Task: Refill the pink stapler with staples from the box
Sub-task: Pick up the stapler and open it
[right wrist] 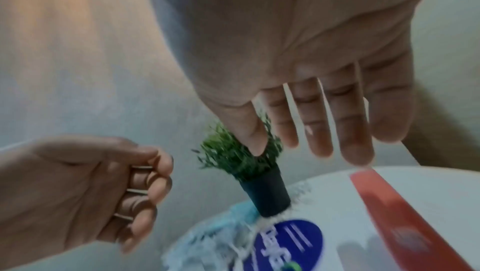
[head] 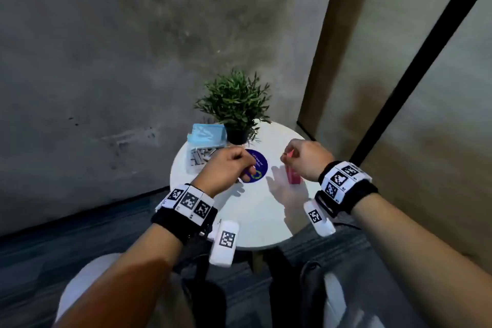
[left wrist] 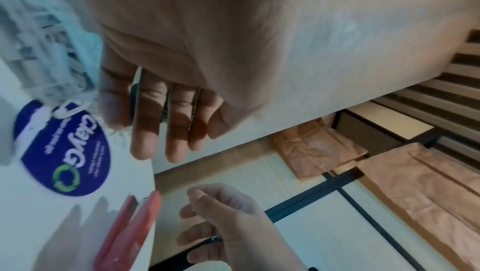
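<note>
Head view: both hands hover over the small round white tabletop [head: 253,216], one on each side of a blue round sticker [head: 257,166].
Pink stapler: the pink stapler [head: 292,176] stands on the tabletop at the right, opened, its top arm raised. It probably stands open so that the channel for staples is free to load.
Right hand: the right hand [head: 306,160] is at the tip of the raised arm. In the right wrist view its fingers [right wrist: 322,131] hang fairly straight above the tip, so I cannot tell if the grip holds the arm or only touches it. I think it keeps the arm from falling shut.
Left hand: the left hand [head: 229,168] is above the sticker, fingers curled in. Thin metal edges seem to show between the fingers in the right wrist view, maybe a strip of staples, but the blur leaves this unsure.
Box: the blue box [head: 206,141] lies open at the far left, near the potted plant [head: 237,106], with staples visible inside and close to the left hand for easy picking.
</note>
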Demonstrator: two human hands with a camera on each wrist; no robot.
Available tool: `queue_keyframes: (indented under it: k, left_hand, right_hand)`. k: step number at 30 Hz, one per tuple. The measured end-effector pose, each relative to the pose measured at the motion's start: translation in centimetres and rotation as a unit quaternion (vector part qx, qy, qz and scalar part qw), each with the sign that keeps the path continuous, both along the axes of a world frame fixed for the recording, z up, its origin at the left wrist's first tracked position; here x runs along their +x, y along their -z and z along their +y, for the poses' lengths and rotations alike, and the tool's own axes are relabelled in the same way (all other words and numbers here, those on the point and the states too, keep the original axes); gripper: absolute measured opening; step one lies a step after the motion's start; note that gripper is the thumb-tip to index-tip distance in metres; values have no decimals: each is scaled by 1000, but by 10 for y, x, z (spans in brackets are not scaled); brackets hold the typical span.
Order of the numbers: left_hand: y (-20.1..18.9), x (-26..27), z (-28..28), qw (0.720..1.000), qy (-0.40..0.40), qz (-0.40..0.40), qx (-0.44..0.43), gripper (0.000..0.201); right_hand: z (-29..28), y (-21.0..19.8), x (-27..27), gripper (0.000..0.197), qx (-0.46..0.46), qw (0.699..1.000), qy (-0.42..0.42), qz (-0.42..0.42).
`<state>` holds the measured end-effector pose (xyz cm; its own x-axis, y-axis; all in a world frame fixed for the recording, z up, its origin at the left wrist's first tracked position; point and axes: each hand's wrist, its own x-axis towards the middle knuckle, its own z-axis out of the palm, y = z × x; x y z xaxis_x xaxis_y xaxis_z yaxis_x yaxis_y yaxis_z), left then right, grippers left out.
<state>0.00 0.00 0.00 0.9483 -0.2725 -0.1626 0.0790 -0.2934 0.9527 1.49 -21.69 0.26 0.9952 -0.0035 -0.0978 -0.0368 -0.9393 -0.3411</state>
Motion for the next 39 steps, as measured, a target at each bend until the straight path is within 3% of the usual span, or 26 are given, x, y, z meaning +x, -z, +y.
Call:
queue_keyframes:
  k: [6, 13, 16, 19, 25, 28, 32, 39]
  left_hand:
    - [48, 37, -20, 998, 1, 60, 13, 18]
    - [76, 59, -52, 997, 16, 74, 14, 12]
    - [88, 63, -61, 995, 24, 81, 50, 12]
    - [95, 67, -68, 995, 5, 100, 25, 26]
    - [100, 77, -69, 978, -21, 181, -106, 34]
    - [99, 77, -70, 978, -13, 176, -114, 31]
    - [97, 84, -74, 983, -17, 156, -100, 29]
    - [101, 85, -75, 975, -11, 186, -118, 35]
  right_hand:
    - [-6, 49, 23, 65, -13, 995, 56, 75]
    - [-6, 72, 37, 52, 3, 996, 64, 58]
    - [-9, 69, 38, 61, 24, 997, 31, 71]
    - [-7, 68, 35, 73, 32, 996, 8, 85]
    - [2, 67, 30, 65, 57, 997, -15, 49]
    - [4, 67, 30, 65, 67, 997, -16, 41]
    - [10, 66, 31, 41, 92, 996, 10, -1]
    - [9, 65, 38, 39, 83, 996, 20, 6]
